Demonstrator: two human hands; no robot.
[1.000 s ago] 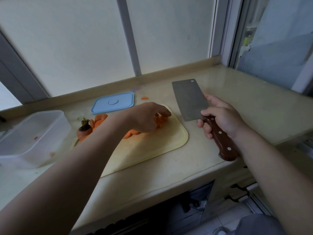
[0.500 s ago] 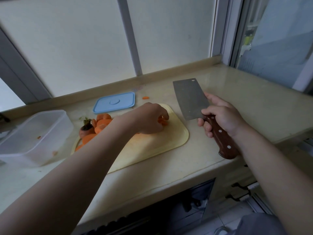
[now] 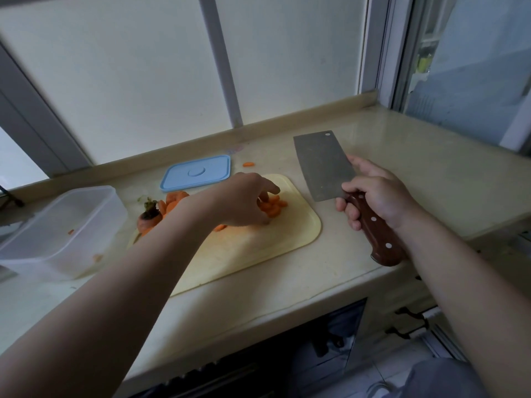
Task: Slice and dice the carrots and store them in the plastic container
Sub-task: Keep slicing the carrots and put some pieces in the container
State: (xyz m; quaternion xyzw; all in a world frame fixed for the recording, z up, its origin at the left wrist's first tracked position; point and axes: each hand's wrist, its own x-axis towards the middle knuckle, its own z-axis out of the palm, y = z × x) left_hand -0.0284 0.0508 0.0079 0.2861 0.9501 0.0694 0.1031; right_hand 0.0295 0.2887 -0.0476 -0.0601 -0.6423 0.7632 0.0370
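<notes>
A pile of orange carrot slices (image 3: 274,208) lies on the pale yellow cutting board (image 3: 258,254). My left hand (image 3: 241,201) reaches over the board, its fingertips resting on that pile and hiding part of it. More slices (image 3: 173,198) and a carrot top with a stub of green (image 3: 149,218) sit at the board's far left corner. My right hand (image 3: 376,193) grips the wooden handle of a cleaver (image 3: 321,165), whose blade is held flat above the counter to the right of the board. The clear plastic container (image 3: 57,234) stands at the left, holding a few orange bits.
The container's blue lid (image 3: 196,173) lies flat behind the board near the window sill. One stray carrot slice (image 3: 248,164) sits on the counter beside the lid. The counter's front edge runs just below the board, with an open space beneath it.
My left hand has shifted slightly on the board and its fingers have spread, so more of the slices under it show. The cleaver and my right hand have barely moved.
</notes>
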